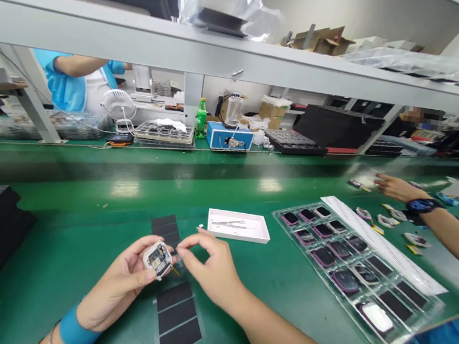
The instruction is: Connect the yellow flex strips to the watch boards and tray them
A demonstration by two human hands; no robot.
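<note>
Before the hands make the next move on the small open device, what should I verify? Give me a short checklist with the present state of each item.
1. Left hand holds the small device securely: ok, the fingers wrap its edges.
2. Device's open side faces up: ok, inner parts show.
3. Right hand pinches a part at the device's edge: cannot tell, too small to see.
4. Tweezers within reach: ok, they lie in the white tray just ahead.
5. Clear tray apart from both hands: ok.
6. Co-worker's hand away from the device: ok, far right.
</note>
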